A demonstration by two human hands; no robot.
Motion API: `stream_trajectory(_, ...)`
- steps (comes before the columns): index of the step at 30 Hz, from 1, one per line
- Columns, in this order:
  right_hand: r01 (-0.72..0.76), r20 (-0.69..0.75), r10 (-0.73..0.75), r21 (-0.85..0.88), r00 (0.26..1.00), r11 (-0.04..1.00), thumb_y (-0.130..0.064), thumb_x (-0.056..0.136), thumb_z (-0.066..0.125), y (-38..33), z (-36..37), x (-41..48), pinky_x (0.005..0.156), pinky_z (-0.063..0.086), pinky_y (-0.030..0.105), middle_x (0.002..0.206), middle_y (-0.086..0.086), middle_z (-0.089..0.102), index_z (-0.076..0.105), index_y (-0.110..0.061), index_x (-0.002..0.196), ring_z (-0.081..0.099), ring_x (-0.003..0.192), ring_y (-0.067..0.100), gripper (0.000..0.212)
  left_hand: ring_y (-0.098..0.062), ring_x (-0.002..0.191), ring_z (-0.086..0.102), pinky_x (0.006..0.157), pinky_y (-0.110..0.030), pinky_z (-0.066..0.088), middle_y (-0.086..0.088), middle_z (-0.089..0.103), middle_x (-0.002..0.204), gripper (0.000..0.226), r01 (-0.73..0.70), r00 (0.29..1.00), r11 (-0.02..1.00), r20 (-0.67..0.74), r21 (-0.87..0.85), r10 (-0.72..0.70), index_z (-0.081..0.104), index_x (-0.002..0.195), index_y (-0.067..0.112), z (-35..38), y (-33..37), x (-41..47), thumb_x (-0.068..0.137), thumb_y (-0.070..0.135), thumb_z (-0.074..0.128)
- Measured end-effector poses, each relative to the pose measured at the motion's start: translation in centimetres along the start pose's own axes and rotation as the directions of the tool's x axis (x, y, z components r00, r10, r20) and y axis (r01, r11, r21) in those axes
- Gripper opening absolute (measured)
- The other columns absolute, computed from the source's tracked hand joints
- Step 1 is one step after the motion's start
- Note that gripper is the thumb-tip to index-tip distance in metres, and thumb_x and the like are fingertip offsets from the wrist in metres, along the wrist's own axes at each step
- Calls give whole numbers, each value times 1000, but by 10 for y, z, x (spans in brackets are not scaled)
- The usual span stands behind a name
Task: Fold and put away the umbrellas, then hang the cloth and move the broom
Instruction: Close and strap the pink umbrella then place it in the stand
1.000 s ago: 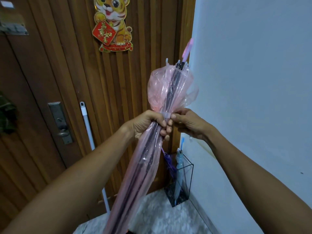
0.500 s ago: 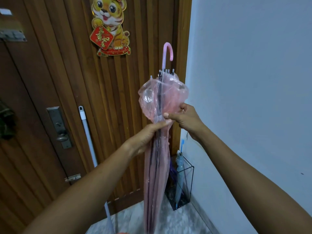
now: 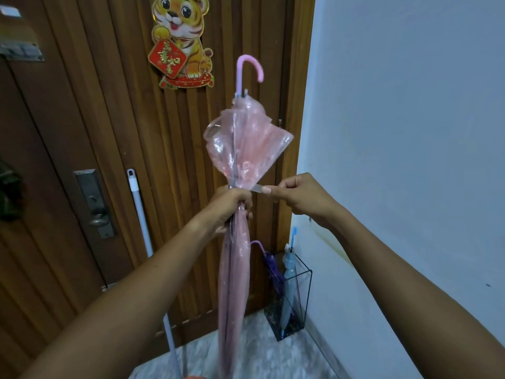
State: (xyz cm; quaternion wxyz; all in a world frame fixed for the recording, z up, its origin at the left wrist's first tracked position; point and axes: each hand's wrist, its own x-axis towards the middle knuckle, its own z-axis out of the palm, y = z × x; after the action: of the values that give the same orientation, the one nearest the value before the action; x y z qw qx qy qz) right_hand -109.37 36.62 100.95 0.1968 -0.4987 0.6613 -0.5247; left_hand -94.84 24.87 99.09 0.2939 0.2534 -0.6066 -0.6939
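Standing almost straight up and down in front of the person, the pink umbrella (image 3: 247, 143) has its curved handle (image 3: 250, 68) at the top, and its tip points down at the floor, past the bottom edge of the view. The left hand (image 3: 232, 206) is wrapped tight round the middle of the umbrella, just under the spot where the see-through cover is bunched in. The right hand (image 3: 300, 199) is just beside it on the right. Its thumb and finger pinch the little strap (image 3: 255, 188) that sticks out sideways from the bunched spot, and its other fingers are curled in. Above the hands the cover puffs out loose, so I think the strap must go round it and be fastened. The stand (image 3: 307, 296) sits on the floor in the corner, below and to the right of the hands, nearer the right hand. A purple umbrella (image 3: 270, 266) and a blue umbrella (image 3: 289, 283) are already in it.
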Motion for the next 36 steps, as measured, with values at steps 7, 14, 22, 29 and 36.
stream_trajectory(7, -97, 220, 54, 188, 974, 977, -29, 90, 72, 4, -4, 1, 50, 28, 21, 55, -13, 53, 74, -14, 98, 36, 47, 5, 17, -11, 41, 44, 76, -28, 50, 1, 41, 54, 25, 387, 656, 915, 732, -116, -185, 47, 75, 11, -3, 10, -7, 61, -5, 61)
stream_trajectory(14, -67, 264, -37, 373, 964, 925, -14, 86, 74, -1, -4, 3, 69, 47, 27, 81, 1, 72, 70, -4, 105, 63, 72, 16, 22, -36, 89, 64, 94, -50, 50, -20, 67, 86, 38, 251, 641, 963, 728, 100, -243, 65, 105, -7, -6, 14, -8, 73, 12, 60)
stream_trajectory(22, 8, -155, 9, 108, 988, 994, -21, 74, 88, -4, 20, 6, 68, 56, 19, 86, -4, 75, 72, -10, 97, 73, 77, 5, 31, -14, 99, 67, 82, -29, 56, 1, 71, 109, 48, -125, 992, 924, 53, 361, 113, 65, 120, 23, 23, -23, -13, 75, 17, 81)
stream_trajectory(29, 1, 0, -1, -36, 1000, 999, -34, 85, 80, -25, 6, 3, 48, 34, 17, 52, -10, 47, 60, -13, 70, 39, 44, 4, 33, -18, 52, 49, 56, -33, 42, -7, 53, 63, 23, -77, 985, 960, -126, 271, 115, 67, 82, 10, 16, -2, -7, 69, -7, 60)
stream_trajectory(36, 109, 176, -126, 101, 976, 989, -21, 93, 70, -28, -18, -6, 44, 21, 22, 53, -4, 32, 52, -8, 77, 25, 45, 10, 27, -10, 34, 30, 52, -28, 38, 2, 32, 47, 25, 52, 915, 976, 401, -214, 39, 43, 68, 14, 3, 8, -15, 48, 1, 52)
